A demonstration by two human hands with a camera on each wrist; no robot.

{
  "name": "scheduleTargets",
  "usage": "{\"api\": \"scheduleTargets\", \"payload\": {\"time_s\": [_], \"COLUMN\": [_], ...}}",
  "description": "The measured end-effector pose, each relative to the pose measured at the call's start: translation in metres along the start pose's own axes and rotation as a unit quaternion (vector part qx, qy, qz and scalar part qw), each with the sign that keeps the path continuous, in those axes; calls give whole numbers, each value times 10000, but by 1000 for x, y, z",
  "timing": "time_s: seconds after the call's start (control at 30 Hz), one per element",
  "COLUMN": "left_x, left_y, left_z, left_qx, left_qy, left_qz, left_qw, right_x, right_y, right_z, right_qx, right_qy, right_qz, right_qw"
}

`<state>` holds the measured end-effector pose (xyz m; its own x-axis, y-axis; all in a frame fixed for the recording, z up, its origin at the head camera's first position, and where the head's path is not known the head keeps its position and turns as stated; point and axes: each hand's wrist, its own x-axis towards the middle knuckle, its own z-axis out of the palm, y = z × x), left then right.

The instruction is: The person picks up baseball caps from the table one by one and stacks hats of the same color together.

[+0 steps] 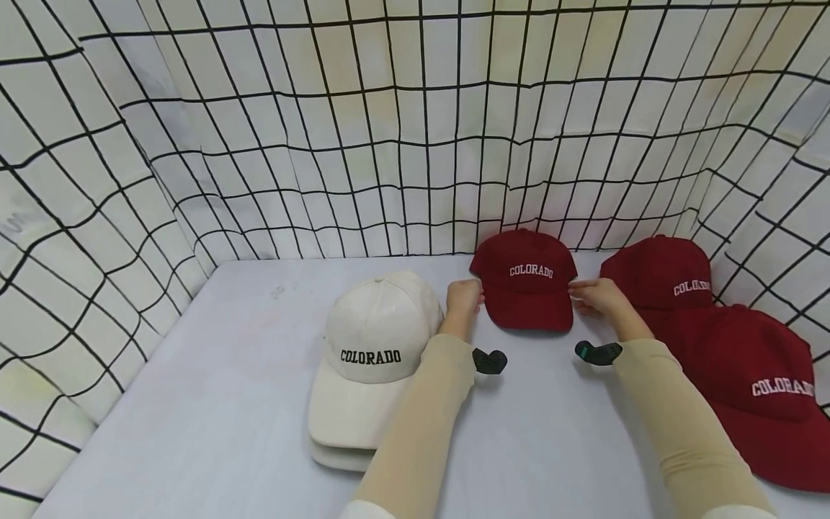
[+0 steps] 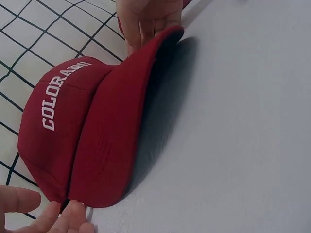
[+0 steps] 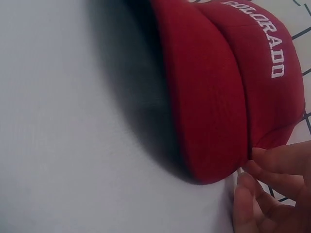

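Observation:
A red baseball cap (image 1: 527, 288) with white COLORADO lettering is at the back of the white table, brim toward me. My left hand (image 1: 464, 299) holds its left side where crown and brim meet, the fingers (image 2: 75, 216) at the cap's corner. On the opposite side, my right hand (image 1: 599, 297) pinches the edge between thumb and fingers (image 3: 243, 191). A shadow lies under the curved brim in both wrist views. White baseball caps (image 1: 382, 331), stacked with black COLORADO lettering, stand just left of my left forearm.
Two more red caps, a rear one (image 1: 661, 274) and a nearer one (image 1: 746, 382), sit along the right side, partly behind my right forearm. Black wire mesh (image 1: 428, 137) over white sheeting walls the back and both sides. The white tabletop (image 1: 214, 404) extends to the left.

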<state>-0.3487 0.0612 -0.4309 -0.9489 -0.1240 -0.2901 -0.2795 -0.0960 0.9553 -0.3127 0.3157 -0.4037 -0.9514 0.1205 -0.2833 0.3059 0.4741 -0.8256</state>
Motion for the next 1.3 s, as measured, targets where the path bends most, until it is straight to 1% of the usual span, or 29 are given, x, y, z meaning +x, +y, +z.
{"api": "scheduleTargets", "payload": {"time_s": [0.07,0.13,0.17,0.23,0.27,0.33,0.43,0.53,0.6,0.7,0.8,0.97,1.17,1.3], "left_x": [-3,-9,-22,-29,-30,-32,-37,-42,-45,-49,-52,-58,-64,-69], "left_y": [2,5,16,18,17,16,14,11,10,8,8,10,11,12], "left_z": [-1,-1,-3,-3,-3,-3,-4,-3,-2,-1,2,6,12,18], "left_qx": [-40,-143,-108,-239,-312,-490,-927,-1319,-1379,-1366,-1475,-1777,-2286,-2463], "left_qy": [58,121,175,217,217,220,149,72,54,123,188,291,306,360], "left_qz": [44,109,-77,-38,-8,-2,-37,-78,-70,-50,-68,-141,-126,-181], "left_qw": [10000,9998,9998,9995,9993,9986,9956,9912,9904,9905,9889,9836,9730,9683], "right_x": [0,-1,-2,-3,-4,-4,-6,-8,-9,-12,-16,-22,-29,-34], "right_y": [-1,-2,-2,-2,-2,-2,-1,0,2,3,4,2,1,1], "right_z": [0,0,0,0,1,3,6,6,5,3,1,-4,-12,-18], "right_qx": [239,598,772,1051,1127,1105,1046,1205,1365,1608,1756,1805,1972,2000], "right_qy": [-15,-35,-24,37,85,149,204,159,114,77,111,94,-149,-212], "right_qz": [29,54,71,131,162,163,138,87,77,83,90,-32,-180,-203], "right_qw": [9997,9982,9970,9944,9935,9936,9942,9925,9905,9869,9844,9835,9801,9794]}}
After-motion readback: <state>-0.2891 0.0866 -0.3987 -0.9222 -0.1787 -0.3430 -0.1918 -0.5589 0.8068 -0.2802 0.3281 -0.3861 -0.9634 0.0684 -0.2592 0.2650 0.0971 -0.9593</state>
